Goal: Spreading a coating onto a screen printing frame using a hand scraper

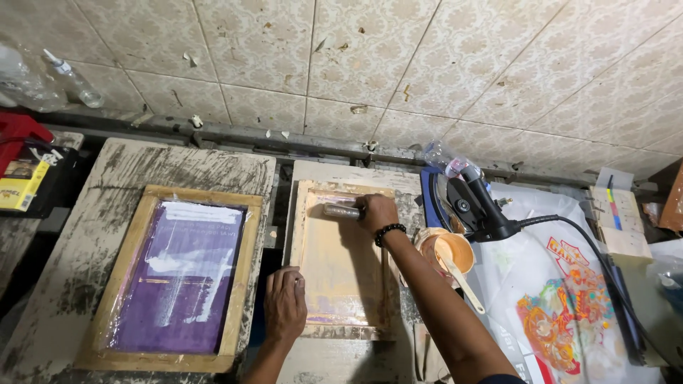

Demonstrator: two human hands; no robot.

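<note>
**One head camera looking down over the workbench**

The single view is looking steeply down from the person's head, close above the bench. It is facing the far tiled wall, taking in both forearms near the bottom edge, with no second view sharing the scene.

Purple screen frame left of narrower frame; paint cup right.

Wooden printing screen frame lies flat on the middle worktop, long side running near to far, mesh smeared pale orange-pink. My squeegee sits crosswise at the frame's far end, blade down on the mesh, gripped in my right hand. My left hand presses the frame's near-left corner.
</note>
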